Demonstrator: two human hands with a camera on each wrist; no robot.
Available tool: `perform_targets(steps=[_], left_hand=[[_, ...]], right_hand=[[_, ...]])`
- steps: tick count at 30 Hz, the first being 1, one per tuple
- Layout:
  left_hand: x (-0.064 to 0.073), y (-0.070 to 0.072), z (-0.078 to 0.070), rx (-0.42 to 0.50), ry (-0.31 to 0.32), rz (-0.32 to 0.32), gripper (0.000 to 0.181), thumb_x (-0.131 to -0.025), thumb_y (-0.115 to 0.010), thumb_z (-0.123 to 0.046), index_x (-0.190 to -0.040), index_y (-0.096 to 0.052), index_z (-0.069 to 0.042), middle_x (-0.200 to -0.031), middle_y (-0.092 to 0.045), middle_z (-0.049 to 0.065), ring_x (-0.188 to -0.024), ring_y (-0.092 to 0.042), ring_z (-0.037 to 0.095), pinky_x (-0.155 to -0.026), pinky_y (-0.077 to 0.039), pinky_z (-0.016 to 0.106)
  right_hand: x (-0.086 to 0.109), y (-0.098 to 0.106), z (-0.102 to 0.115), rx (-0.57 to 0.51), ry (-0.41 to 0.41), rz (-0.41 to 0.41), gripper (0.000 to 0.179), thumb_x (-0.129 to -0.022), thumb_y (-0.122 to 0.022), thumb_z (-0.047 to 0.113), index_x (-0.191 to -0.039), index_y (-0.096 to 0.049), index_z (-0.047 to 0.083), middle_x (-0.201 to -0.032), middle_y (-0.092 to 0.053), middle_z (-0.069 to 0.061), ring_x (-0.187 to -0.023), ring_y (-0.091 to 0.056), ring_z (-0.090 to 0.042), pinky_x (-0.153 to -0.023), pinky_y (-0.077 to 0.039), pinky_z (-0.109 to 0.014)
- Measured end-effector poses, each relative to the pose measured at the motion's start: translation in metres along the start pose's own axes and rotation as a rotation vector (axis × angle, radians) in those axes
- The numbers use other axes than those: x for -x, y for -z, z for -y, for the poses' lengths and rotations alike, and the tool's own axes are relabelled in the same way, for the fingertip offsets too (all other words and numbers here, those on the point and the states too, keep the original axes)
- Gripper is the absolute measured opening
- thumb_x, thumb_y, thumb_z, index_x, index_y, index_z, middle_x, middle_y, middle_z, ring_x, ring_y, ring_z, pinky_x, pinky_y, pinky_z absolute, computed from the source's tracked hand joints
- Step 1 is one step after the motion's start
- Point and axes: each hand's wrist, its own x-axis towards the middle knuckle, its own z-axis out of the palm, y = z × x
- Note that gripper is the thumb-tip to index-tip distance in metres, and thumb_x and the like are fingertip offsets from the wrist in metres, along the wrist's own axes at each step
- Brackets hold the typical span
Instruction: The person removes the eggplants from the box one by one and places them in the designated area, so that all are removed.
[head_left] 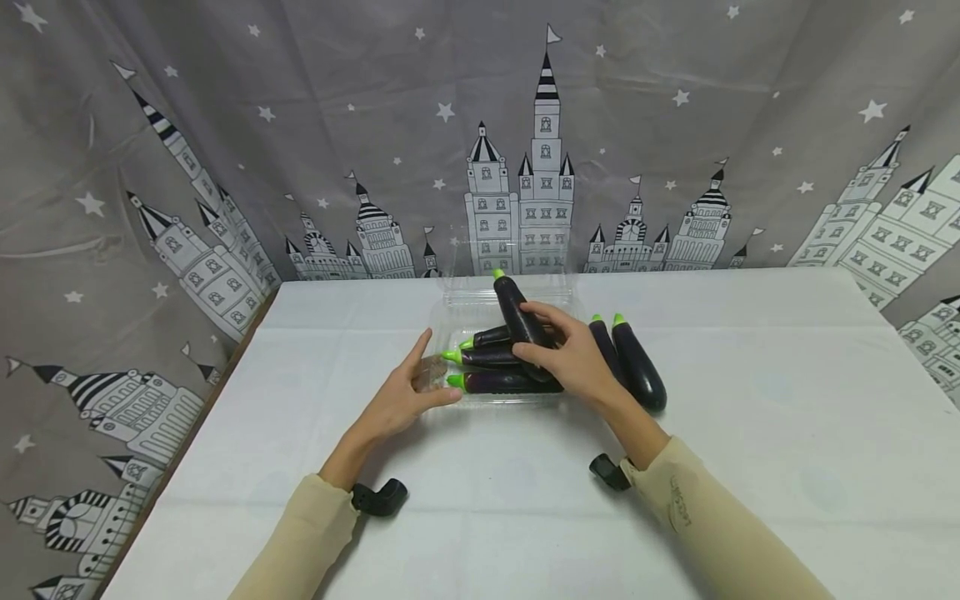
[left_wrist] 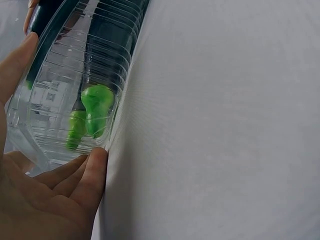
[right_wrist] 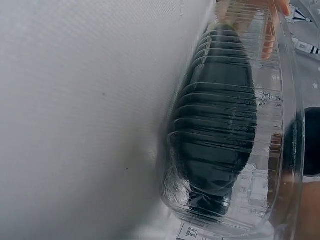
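My right hand (head_left: 573,350) grips a dark eggplant (head_left: 517,312) with a bright green stem, tilted over the clear plastic container (head_left: 517,400). Inside the container three eggplants (head_left: 498,382) lie crosswise, stems to the left. At the container's left end is my left hand (head_left: 393,400), thumb and fingers spread. Its straight fingers (left_wrist: 92,175) rest against the end wall in the left wrist view, with the thumb by the rim. The right wrist view shows an eggplant (right_wrist: 215,115) through the ribbed wall; there the right hand is mostly hidden behind the plastic.
Two more eggplants (head_left: 637,362) lie on the white-covered table (head_left: 787,417), just right of the container. The container's transparent lid (head_left: 510,287) stands raised at the back. A grey curtain (head_left: 337,108) with castles and stars hangs behind the table and along its left side.
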Motion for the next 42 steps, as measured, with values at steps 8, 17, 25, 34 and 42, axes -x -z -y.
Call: perform_targets(steps=[8, 17, 25, 34, 42], left_hand=[[0.001, 0.001, 0.001, -0.007, -0.012, 0.000, 0.110, -0.083, -0.079, -0.040, -0.161, -0.003, -0.023, -0.151, -0.038, 0.024, -0.136, -0.040, 0.039, -0.106, -0.036, 0.057], [0.000, 0.000, 0.001, -0.017, -0.007, -0.003, 0.109, -0.083, -0.079, -0.041, -0.161, -0.004, -0.025, -0.153, -0.034, 0.024, -0.139, -0.035, 0.040, -0.108, -0.032, 0.059], [0.000, 0.000, 0.002, 0.011, -0.025, 0.010, 0.108, -0.084, -0.079, -0.038, -0.160, -0.003, -0.025, -0.151, -0.038, 0.023, -0.135, -0.042, 0.038, -0.106, -0.036, 0.056], [0.000, 0.000, 0.001, 0.002, -0.014, 0.005, 0.109, -0.084, -0.079, -0.039, -0.160, -0.002, -0.024, -0.151, -0.037, 0.024, -0.134, -0.043, 0.040, -0.105, -0.038, 0.056], [-0.001, -0.001, 0.000, 0.006, -0.014, 0.003, 0.109, -0.084, -0.079, -0.038, -0.161, -0.003, -0.024, -0.151, -0.038, 0.024, -0.131, -0.047, 0.039, -0.105, -0.038, 0.056]], right_hand=[[0.004, 0.003, 0.003, -0.055, 0.015, -0.040, 0.059, -0.088, -0.076, 0.020, -0.142, -0.053, 0.016, -0.132, -0.056, -0.013, -0.112, -0.056, -0.029, -0.082, -0.053, -0.040], [0.006, 0.006, 0.001, -0.138, 0.034, -0.037, 0.052, -0.094, -0.063, 0.009, -0.144, -0.049, 0.009, -0.135, -0.053, -0.017, -0.116, -0.054, -0.030, -0.090, -0.048, -0.042], [0.008, 0.009, 0.000, -0.113, 0.031, -0.037, 0.055, -0.091, -0.069, 0.011, -0.142, -0.051, 0.010, -0.133, -0.053, -0.015, -0.113, -0.054, -0.030, -0.085, -0.051, -0.040], [0.009, 0.014, 0.002, -0.076, 0.011, -0.047, 0.059, -0.087, -0.075, 0.016, -0.142, -0.053, 0.013, -0.132, -0.054, -0.014, -0.116, -0.052, -0.029, -0.086, -0.051, -0.043], [0.010, 0.017, 0.000, -0.066, 0.014, -0.051, 0.060, -0.087, -0.076, 0.018, -0.142, -0.053, 0.014, -0.140, -0.048, -0.011, -0.123, -0.049, -0.030, -0.089, -0.050, -0.047]])
